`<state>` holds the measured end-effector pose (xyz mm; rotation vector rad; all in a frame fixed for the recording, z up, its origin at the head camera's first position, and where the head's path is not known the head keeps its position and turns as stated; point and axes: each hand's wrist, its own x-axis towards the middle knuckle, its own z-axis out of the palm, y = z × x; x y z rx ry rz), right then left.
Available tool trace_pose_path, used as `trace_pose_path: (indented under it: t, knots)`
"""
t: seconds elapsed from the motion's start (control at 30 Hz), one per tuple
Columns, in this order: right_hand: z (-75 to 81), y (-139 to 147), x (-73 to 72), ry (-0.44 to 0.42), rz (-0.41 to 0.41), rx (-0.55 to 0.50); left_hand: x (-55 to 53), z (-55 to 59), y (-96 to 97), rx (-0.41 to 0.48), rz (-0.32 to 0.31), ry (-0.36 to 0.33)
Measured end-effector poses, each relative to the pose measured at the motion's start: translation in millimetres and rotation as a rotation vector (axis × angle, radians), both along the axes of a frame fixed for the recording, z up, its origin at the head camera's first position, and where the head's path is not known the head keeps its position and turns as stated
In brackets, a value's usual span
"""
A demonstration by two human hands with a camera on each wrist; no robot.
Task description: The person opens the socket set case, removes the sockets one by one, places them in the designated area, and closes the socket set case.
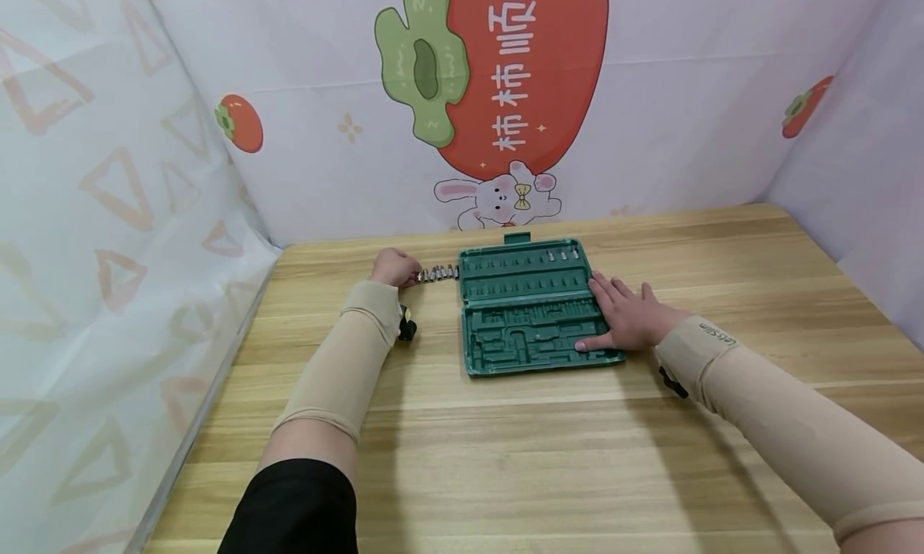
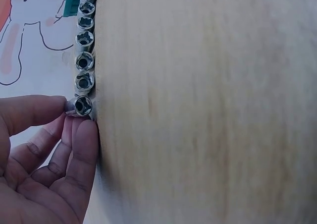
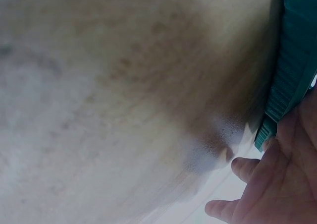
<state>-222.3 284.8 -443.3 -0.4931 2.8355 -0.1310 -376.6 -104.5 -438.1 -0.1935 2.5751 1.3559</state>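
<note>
A row of silver sockets (image 1: 439, 273) stands on the table, running left from an open green tool case (image 1: 525, 300). At the row's left end my left hand (image 1: 395, 267) pinches the last socket (image 2: 82, 105) between thumb and fingertips. The left wrist view shows the sockets' hollow ends facing the camera. My right hand (image 1: 635, 317) lies spread on the right edge of the case, thumb over the lower half and fingers along the upper half. In the right wrist view, the case's ribbed green side (image 3: 292, 60) shows beside the palm.
A few small sockets (image 1: 564, 255) sit in the top right slots of the case; its lower half has moulded recesses. The wooden table (image 1: 505, 458) meets a printed backdrop (image 1: 325, 177) behind the case. A white patterned cloth (image 1: 108, 257) hangs at the left.
</note>
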Motion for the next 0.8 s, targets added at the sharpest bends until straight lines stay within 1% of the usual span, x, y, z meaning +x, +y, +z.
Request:
trace_pose_path:
  t: [0.13, 0.37, 0.47, 0.6, 0.7, 0.8]
  knots:
    - [0.3, 1, -0.9, 0.004, 0.004, -0.01, 0.0, 1.3, 0.9, -0.016, 0.007, 0.002]
    - [-7.2, 6, -3.9, 0.009, 0.004, -0.022, 3.7, 4.3, 2.7, -0.067, -0.004, 0.03]
    - [-4.7, 4, -2.1, 0.004, 0.003, -0.027, 6.1, 4.6, 2.5, -0.083, -0.013, 0.039]
    - [0.0, 0, 2.4, -0.012, -0.003, -0.024, 4.4, -0.4, 1.0, -0.082, -0.02, 0.043]
    - [-0.3, -1, 4.0, -0.016, -0.005, -0.022, 1.6, -4.9, -0.7, -0.078, -0.018, 0.046]
    - [-0.5, -1, 4.2, -0.014, -0.008, -0.026, 1.1, -5.6, -1.9, -0.075, -0.021, 0.052]
